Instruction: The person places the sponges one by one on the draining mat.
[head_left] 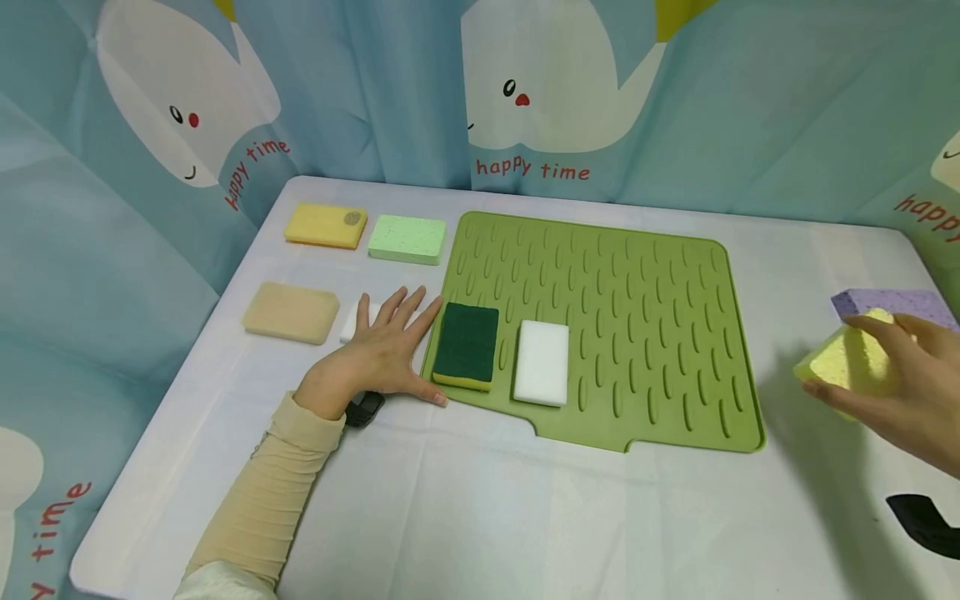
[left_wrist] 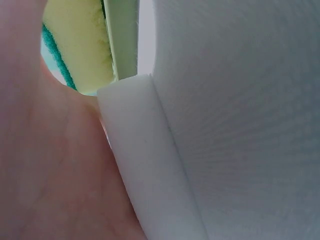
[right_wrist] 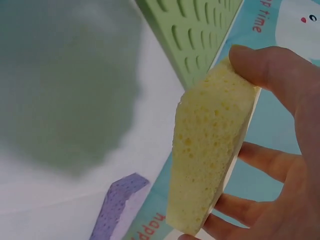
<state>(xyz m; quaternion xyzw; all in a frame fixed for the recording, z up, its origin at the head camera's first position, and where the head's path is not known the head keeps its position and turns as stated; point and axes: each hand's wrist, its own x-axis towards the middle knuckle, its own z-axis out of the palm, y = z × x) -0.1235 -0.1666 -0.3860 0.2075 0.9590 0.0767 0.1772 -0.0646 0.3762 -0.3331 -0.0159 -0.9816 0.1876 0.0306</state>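
Observation:
My right hand (head_left: 911, 387) pinches a light yellow sponge (head_left: 847, 362) between thumb and fingers, above the table at the right. The right wrist view shows this sponge (right_wrist: 210, 145) as porous, with angled edges. A purple sponge (head_left: 892, 304) lies behind it. My left hand (head_left: 378, 354) is spread with straight fingers over a white sponge (head_left: 350, 323), mostly hidden under the palm; the left wrist view shows that white block (left_wrist: 145, 155) against the palm. Beside its thumb, a dark green and yellow scrub sponge (head_left: 467, 343) lies on the green mat (head_left: 637, 333).
On the mat also lies a white sponge (head_left: 542, 362). To the left on the white table (head_left: 465, 517) are a yellow sponge (head_left: 322, 227), a light green sponge (head_left: 407, 239) and a beige sponge (head_left: 291, 312). A blue patterned curtain (head_left: 405, 92) stands behind.

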